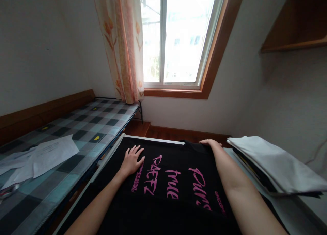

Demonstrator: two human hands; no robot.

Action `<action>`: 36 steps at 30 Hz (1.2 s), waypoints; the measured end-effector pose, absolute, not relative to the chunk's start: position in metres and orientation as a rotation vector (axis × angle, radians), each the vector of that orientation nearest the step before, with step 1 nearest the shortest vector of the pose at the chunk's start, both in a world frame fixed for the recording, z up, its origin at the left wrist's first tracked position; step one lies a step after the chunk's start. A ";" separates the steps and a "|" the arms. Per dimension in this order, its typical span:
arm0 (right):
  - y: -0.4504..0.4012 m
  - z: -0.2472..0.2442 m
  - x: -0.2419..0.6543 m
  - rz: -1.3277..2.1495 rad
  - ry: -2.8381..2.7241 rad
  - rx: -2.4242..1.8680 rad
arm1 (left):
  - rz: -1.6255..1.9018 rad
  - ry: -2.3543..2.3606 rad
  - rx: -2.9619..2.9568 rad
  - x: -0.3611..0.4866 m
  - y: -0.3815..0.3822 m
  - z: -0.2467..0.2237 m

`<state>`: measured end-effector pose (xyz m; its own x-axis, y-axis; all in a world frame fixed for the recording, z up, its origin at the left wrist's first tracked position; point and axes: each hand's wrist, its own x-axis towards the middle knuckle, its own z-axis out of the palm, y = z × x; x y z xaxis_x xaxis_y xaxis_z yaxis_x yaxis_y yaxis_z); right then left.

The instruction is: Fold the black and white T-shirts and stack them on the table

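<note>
Lying flat, black garment (158,213), pink lettering (173,184) tops rightward

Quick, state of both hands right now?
Left hand: open, fingers spread on the black printed cloth.
Right hand: at the cloth's far edge; whether it grips can't be told.

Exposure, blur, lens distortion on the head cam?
Head view: window blown out; wall shelf in shadow; black cloth shows few folds, though its large pink lettering reads; small print by the left hand soft; wooden window frame leans, likely wide-angle stretch.
</note>
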<state>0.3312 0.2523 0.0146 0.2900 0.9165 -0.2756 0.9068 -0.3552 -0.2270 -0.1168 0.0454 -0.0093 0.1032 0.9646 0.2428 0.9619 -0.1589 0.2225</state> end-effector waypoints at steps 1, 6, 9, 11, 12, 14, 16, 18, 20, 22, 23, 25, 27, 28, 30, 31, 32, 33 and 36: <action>0.253 0.015 0.331 0.612 -1.758 -2.557 | 0.523 2.033 2.325 -0.117 0.045 -0.009; 0.249 0.018 0.327 0.540 -1.648 -2.528 | 0.539 2.036 2.336 -0.117 0.047 -0.011; 0.244 0.028 0.327 0.457 -1.645 -2.370 | 0.547 2.042 2.340 -0.118 0.048 -0.013; 0.239 0.040 0.329 0.413 -1.663 -2.230 | 0.544 2.043 2.337 -0.119 0.048 -0.013; 0.233 0.047 0.330 0.393 -1.674 -2.160 | 0.542 2.043 2.336 -0.119 0.048 -0.013; 0.214 0.063 0.333 0.359 -1.723 -1.942 | 0.537 2.043 2.332 -0.119 0.048 -0.013; 0.179 0.077 0.336 0.366 -1.817 -1.620 | 0.535 2.043 2.327 -0.118 0.048 -0.012; 0.134 0.085 0.340 0.486 -1.985 -1.339 | 0.537 2.042 2.326 -0.118 0.048 -0.012; 0.085 0.086 0.344 0.769 -2.249 -1.286 | 0.539 2.039 2.329 -0.118 0.048 -0.012; 0.043 0.082 0.351 0.949 -2.383 -1.298 | 0.540 2.036 2.331 -0.119 0.048 -0.012; 0.028 0.078 0.355 0.991 -2.396 -1.324 | 0.541 2.035 2.330 -0.119 0.048 -0.012; 0.009 0.069 0.366 0.964 -2.345 -1.437 | 0.548 2.035 2.327 -0.120 0.047 -0.011; 0.001 0.060 0.378 0.868 -2.238 -1.597 | 0.580 2.042 2.328 -0.118 0.045 -0.009; 0.001 0.055 0.383 0.814 -2.170 -1.686 | 0.610 2.044 2.327 -0.116 0.044 -0.007; 0.002 0.046 0.392 0.728 -2.001 -1.836 | 0.686 2.017 2.316 -0.105 0.043 -0.002; 0.004 0.042 0.395 0.704 -1.904 -1.886 | 0.719 1.963 2.300 -0.096 0.043 0.001; 0.006 0.038 0.396 0.697 -1.801 -1.919 | 0.742 1.876 2.270 -0.085 0.045 0.005; 0.008 0.035 0.396 0.708 -1.695 -1.934 | 0.754 1.768 2.224 -0.072 0.047 0.009; 0.017 0.029 0.390 0.807 -1.409 -1.895 | 0.777 1.450 2.026 -0.024 0.060 0.018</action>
<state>0.3904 0.0168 0.0290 0.2386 0.9658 -0.1020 0.5764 -0.2254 -0.7855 -0.0239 0.0599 0.0180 0.2602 0.9541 0.1483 0.6519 -0.2869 0.7020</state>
